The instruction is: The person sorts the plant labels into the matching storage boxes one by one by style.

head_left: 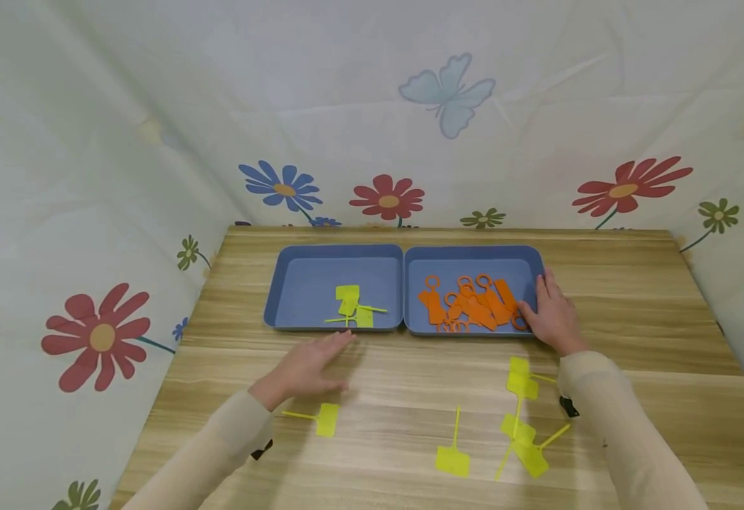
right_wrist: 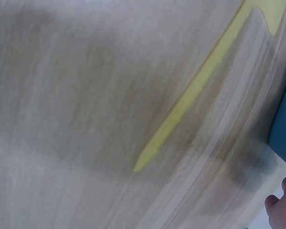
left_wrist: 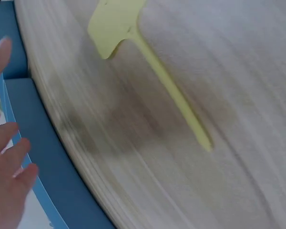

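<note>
My left hand (head_left: 311, 365), fingers extended, is at the front wall of the left blue tray (head_left: 301, 290). Several yellow flag tags (head_left: 348, 292) with thin tails lie in that tray. At the front right corner of the right blue tray (head_left: 435, 263), my right hand (head_left: 555, 319) has its fingers stretched along the outer side and its thumb over the rim. Orange ring tags (head_left: 478, 309) are heaped inside that tray. One yellow tag (head_left: 327, 420) lies on the table below my left hand; the left wrist view shows a yellow tag (left_wrist: 115, 24) up close.
On the wooden table (head_left: 384, 439), a single yellow tag (head_left: 452, 462) lies front of centre. Overlapping yellow tags (head_left: 527, 450) lie near the right forearm, others (head_left: 519, 375) just below the right tray. The two trays stand side by side before a flower-printed cloth wall (head_left: 321, 106).
</note>
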`<state>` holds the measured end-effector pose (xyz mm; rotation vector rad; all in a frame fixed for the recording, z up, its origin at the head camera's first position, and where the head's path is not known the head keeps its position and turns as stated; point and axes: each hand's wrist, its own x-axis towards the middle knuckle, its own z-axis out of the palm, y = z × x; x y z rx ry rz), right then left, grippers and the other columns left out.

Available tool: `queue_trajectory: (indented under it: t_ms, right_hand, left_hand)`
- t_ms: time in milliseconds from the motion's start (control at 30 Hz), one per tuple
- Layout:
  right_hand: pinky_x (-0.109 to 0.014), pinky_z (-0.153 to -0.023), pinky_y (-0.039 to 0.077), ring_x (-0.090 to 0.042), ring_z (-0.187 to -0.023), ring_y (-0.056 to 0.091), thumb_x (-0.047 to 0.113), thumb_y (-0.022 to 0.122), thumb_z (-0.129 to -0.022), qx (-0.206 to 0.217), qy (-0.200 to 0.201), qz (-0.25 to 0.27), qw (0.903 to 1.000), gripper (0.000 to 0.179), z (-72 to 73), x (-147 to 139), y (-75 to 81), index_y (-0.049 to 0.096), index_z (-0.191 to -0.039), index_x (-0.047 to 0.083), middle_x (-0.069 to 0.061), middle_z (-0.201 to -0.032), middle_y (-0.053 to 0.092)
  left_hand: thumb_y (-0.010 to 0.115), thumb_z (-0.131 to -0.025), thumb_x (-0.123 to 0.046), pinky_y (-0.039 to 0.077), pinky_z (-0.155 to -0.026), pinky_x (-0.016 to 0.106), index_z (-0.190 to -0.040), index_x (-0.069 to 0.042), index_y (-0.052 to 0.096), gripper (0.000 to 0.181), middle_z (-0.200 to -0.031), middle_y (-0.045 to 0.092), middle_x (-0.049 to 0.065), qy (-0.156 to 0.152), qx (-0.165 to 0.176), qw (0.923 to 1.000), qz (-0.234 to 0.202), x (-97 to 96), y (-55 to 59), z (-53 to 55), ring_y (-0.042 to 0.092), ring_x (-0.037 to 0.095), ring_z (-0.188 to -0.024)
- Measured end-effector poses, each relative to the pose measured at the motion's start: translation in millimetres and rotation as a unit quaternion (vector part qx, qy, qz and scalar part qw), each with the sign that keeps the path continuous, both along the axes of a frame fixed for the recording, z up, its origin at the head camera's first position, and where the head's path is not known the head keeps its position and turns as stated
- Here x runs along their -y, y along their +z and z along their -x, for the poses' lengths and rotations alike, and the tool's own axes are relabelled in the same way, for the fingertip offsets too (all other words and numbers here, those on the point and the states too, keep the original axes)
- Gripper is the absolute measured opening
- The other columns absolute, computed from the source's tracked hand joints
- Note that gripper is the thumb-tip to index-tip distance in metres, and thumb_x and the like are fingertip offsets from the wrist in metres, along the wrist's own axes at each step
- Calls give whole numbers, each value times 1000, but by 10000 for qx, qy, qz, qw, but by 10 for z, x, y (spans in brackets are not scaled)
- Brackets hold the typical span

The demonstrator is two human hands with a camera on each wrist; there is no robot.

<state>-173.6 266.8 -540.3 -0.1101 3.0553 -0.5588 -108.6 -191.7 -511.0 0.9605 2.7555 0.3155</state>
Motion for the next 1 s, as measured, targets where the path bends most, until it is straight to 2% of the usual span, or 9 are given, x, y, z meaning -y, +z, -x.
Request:
queue_trajectory:
  t_ms: [167, 333, 433, 567, 767, 1000]
  right_hand:
    - [-59, -101, 15, -46, -128, 15, 39, 38, -91, 30, 5, 12, 10000, 73, 0, -3, 2, 10, -137, -11, -26, -146, -2]
    - [-59, -101, 16, -46, -128, 15, 38, 38, -91, 12, 7, -14, 10000, 73, 8, -1, -6, 10, -137, -11, -26, -146, -1]
    - [-59, -101, 16, -46, -128, 15, 38, 39, -91, 13, 2, -5, 10000, 74, 11, -1, -11, 10, -137, -11, -26, -146, -1]
    - [-60, -101, 16, -46, -128, 15, 37, 39, -91, 31, -7, 0, 10000, 74, 5, -5, -9, 9, -137, -11, -26, -146, -2]
    - [-60, -100, 16, -47, -128, 15, 38, 39, -91, 45, 20, -14, 10000, 74, 7, -4, -11, 9, -137, -11, -26, -145, -3]
    - [-60, -100, 16, -47, -128, 15, 38, 38, -91, 68, 10, -13, 10000, 74, 5, 3, -5, 8, -137, -11, -26, -145, -4]
  left_hand:
    - [65, -56, -66, 19, -105, 55, -143, -17, 13, 113, -149, 9, 9, -96, 631, 9958, 657, 40, -19, -114, 13, 30, -136]
    - [72, -42, -65, 15, -104, 58, -144, -20, 9, 127, -150, -3, 11, -143, 905, 9883, 1221, 89, -62, -204, 1, 33, -136]
    - [74, -39, -64, 14, -104, 58, -144, -22, 10, 130, -150, -5, 11, -145, 891, 9875, 1291, 125, -107, -251, -2, 34, -136]
    - [73, -39, -64, 11, -105, 58, -144, -22, 10, 129, -149, -6, 11, -228, 753, 9882, 1310, 162, -182, -294, -3, 34, -136]
    - [67, -47, -66, 11, -106, 56, -144, -23, 10, 121, -150, -5, 11, -453, 362, 9884, 1403, 188, -279, -308, -2, 32, -137]
    - [66, -55, -59, 14, -105, 56, -142, -25, 20, 104, -150, 4, 11, -625, 146, 9927, 1021, 186, -311, -296, 7, 32, -136]
